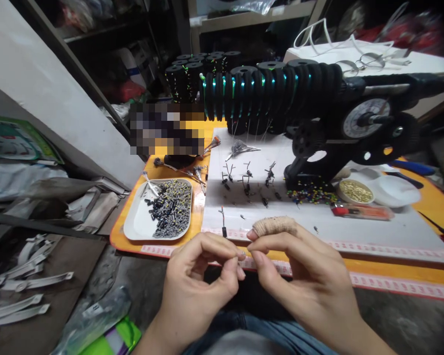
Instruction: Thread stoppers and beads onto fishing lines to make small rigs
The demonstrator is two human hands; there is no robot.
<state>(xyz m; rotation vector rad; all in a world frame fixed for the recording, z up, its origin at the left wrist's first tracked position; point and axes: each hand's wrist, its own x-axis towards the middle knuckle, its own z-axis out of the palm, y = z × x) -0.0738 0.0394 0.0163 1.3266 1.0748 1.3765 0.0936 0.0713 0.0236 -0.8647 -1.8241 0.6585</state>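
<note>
Both hands meet fingertip to fingertip above the front edge of the table. My left hand (pixel 202 276) is closed, thumb and forefinger pinched at a tiny pale piece too small to name. Close beside it, my right hand (pixel 307 266) has its thumb and forefinger nearly together; anything in them is too small to make out. A beige wrap (pixel 276 226) covers one of its fingers. Just behind the hands, a small black cylindrical part with wire legs (pixel 224 230) lies on the white board (pixel 299 224). Several similar black wired parts (pixel 247 187) are spread farther back.
Left of the board, a white tray (pixel 135 228) holds many small grey and black cylinders. A black geared machine with a dial (pixel 368 118) stands behind at right. Near it are coloured beads (pixel 311 195), a dish of gold pieces (pixel 356 191) and a red-handled cutter (pixel 362 211).
</note>
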